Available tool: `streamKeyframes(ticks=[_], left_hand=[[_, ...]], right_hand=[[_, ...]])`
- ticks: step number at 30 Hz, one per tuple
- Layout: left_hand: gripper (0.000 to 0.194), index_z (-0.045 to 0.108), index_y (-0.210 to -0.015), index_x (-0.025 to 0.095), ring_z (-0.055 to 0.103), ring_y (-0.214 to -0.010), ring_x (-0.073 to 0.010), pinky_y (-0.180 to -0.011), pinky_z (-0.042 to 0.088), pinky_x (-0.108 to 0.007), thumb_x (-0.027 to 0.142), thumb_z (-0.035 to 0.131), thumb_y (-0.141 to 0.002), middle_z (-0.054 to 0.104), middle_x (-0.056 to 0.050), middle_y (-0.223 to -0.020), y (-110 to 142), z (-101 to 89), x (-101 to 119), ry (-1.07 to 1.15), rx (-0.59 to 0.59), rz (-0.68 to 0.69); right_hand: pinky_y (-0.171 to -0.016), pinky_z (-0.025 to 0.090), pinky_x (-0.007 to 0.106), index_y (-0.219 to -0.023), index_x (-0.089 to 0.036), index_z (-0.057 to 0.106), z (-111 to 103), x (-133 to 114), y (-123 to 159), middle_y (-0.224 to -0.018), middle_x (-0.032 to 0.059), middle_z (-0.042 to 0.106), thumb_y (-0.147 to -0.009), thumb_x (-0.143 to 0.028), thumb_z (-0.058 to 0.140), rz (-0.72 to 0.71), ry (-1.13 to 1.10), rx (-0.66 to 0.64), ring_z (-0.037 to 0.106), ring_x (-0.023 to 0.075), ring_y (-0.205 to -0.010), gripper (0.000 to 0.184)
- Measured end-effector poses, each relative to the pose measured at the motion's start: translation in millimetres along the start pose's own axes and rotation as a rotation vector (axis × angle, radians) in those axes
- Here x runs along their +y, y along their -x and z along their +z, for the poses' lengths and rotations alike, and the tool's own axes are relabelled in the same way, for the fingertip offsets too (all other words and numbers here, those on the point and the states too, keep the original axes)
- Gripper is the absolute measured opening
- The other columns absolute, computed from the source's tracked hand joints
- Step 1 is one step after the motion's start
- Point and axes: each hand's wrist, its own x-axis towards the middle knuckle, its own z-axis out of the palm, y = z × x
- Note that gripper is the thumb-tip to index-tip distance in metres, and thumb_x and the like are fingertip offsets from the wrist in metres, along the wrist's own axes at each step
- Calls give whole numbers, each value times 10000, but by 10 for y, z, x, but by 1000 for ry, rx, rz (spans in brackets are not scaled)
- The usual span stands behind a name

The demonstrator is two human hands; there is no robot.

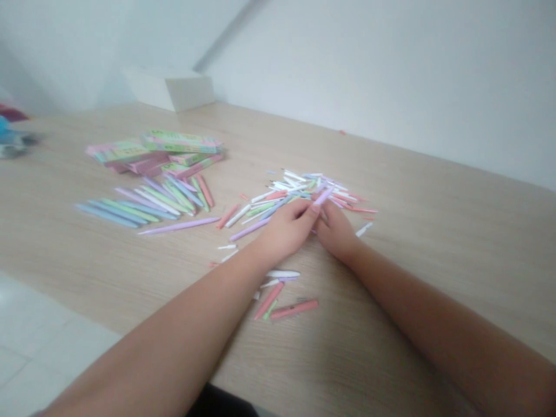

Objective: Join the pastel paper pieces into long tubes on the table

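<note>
My left hand (290, 227) and my right hand (336, 229) meet over a scattered heap of pen parts. Between them a purple pen (324, 196) points up and away, pinched by the left thumb and fingers. The right hand's fingers close around the pen's lower part, their tips partly hidden and blurred. Under and behind the hands lie white refills (295, 175) and loose barrels in white, blue, green and red. A purple barrel (248, 230) sticks out left of my left hand. Nearer me, between the forearms, are red barrels (294, 309) and a white piece (283, 274).
Left of the heap, several pastel pens (130, 209) lie in rows, with one purple pen (179, 226) apart. Behind them are stacked pink-and-green boxes (182, 142). A white box (191, 92) stands against the wall. A blurred blue object (9, 136) sits at the far left of the wooden table (434, 231).
</note>
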Motion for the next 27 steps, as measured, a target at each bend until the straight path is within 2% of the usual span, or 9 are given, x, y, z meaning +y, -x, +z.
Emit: streamKeyframes(ticks=[3,6,7,10,14,19,22,24,27], left_hand=[[385,659,-927,181,622,-897,-185,-868,479,-326,432,382,-1019,695,-26,-913,49,-20,64,-202,-78,22],[357,669,-915,195,617,-854,-193,-787,468,-323,412,401,-1010,699,-35,-898,117,-17,131,-402,-216,64],[352,679,-925,196,624,-870,-201,-782,468,-327,408,409,-1006,706,-47,-923,139,-8,145,-451,-260,82],[358,714,-1020,194,649,-960,-231,-843,487,-358,399,420,-1004,726,-81,-1014,184,27,146,-515,-401,125],[332,711,-1175,217,647,-1081,-240,-963,481,-378,335,459,-994,728,-85,-1130,191,49,88,-480,-523,170],[332,701,-1208,213,640,-1115,-247,-1000,473,-387,304,470,-988,724,-87,-1146,173,61,48,-494,-532,189],[354,701,-1212,211,647,-1101,-250,-984,482,-390,336,445,-1003,727,-96,-1140,178,75,61,-500,-502,176],[365,706,-1206,218,650,-1101,-250,-987,483,-393,361,435,-1009,728,-96,-1144,182,82,70,-507,-491,158],[353,710,-1196,216,649,-1115,-250,-998,480,-389,358,449,-1006,729,-90,-1152,180,86,69,-510,-520,158]], right_hand=[[-1072,471,476,-1415,-230,467,-218,-4,258,-1413,135,568,-995,-304,442,86,-94,127,547,265,-1306,427],[-935,569,427,-1562,-317,227,-491,-37,674,-1493,137,438,-938,-286,580,18,-100,66,578,251,-1249,718],[-877,589,413,-1552,-330,257,-571,-49,806,-1471,135,445,-919,-277,622,-27,-43,25,603,250,-1190,732],[-828,581,397,-1337,-307,550,-723,-80,1069,-1235,97,610,-956,-236,584,-103,171,-128,646,233,-1030,389],[-854,543,407,-1148,-251,649,-724,-113,1076,-1044,80,705,-1010,-269,487,-54,308,-216,664,243,-963,214],[-714,511,373,-938,-220,668,-639,-113,971,-850,71,703,-1042,-360,397,56,374,-278,662,239,-803,322],[-692,514,358,-1063,-230,656,-629,-107,979,-933,71,707,-1024,-387,453,117,297,-199,650,221,-780,260],[-718,526,355,-1167,-231,618,-634,-109,996,-1025,82,693,-992,-372,526,84,241,-169,648,214,-811,243],[-761,517,363,-1101,-224,633,-635,-119,1007,-1007,79,688,-1003,-329,496,30,251,-225,649,225,-872,198]])
